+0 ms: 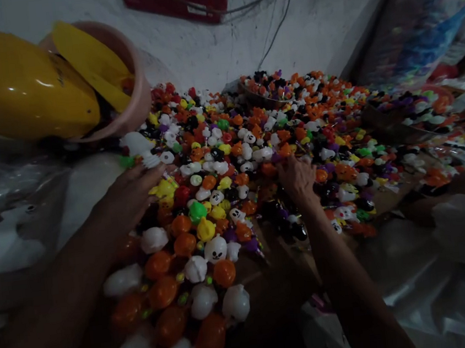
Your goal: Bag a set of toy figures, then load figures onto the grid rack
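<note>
A wide heap of small plastic figure toys (217, 197) in orange, white, black, yellow, green and purple covers the work surface. At the heap's left side, my left hand (136, 187) has its fingers closed around a yellow toy (163, 189), beside white pieces. My right hand (299, 178) reaches into the middle of the heap, fingers bent downward among orange and purple toys; its fingertips are partly hidden. Nearer to me, larger orange and white heads (162, 292) lie in rows with small green beads between them. Several white heads bear black ghost or skull faces.
A pink tub (140, 89) with large yellow objects (24, 85) stands at back left. A bowl of toys (264, 101) sits against the wall. At right are another toy-filled container (393, 124) and clear plastic bags (443, 279). Cables hang on the wall.
</note>
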The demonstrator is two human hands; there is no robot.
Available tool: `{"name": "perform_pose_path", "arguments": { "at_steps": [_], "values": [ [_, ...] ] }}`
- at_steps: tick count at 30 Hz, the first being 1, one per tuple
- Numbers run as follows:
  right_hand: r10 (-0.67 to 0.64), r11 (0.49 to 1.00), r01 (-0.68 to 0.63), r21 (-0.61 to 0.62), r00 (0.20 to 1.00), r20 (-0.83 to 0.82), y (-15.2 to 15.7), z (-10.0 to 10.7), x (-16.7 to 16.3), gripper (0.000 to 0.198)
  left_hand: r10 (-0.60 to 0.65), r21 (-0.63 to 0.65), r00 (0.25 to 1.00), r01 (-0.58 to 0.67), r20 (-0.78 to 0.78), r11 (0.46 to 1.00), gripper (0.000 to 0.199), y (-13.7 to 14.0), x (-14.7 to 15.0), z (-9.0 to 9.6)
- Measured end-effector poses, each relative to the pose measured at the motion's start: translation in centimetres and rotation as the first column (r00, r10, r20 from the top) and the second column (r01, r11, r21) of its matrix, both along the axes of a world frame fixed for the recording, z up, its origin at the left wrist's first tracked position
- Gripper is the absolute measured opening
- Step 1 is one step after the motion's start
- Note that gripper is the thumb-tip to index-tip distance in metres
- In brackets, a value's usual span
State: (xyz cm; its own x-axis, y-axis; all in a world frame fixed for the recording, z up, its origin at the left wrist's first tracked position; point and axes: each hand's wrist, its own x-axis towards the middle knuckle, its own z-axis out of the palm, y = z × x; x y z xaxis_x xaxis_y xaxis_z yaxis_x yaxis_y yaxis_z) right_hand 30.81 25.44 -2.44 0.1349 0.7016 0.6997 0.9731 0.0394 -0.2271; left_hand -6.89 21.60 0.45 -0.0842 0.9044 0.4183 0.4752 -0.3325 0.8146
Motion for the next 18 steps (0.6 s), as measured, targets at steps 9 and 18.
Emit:
{"name": "perform_pose_path", "arguments": {
  "at_steps": [9, 18],
  "values": [
    [0.117, 0.991, -0.108, 0.082, 0.986, -0.120, -4.5, 4.0, -2.3, 0.029, 0.163, -0.230, 0.712, -0.002, 0.683, 0.973, 0.008, -4.1, 3.0, 7.3],
    [0.370, 0.866, -0.332, 0.374, 0.929, -0.031, -20.5, 7.0, -10.2, 0.028, -0.076, -0.302, 0.663, 0.435, 0.745, 0.848, 0.048, -17.2, 8.0, 7.2]
  ]
}}
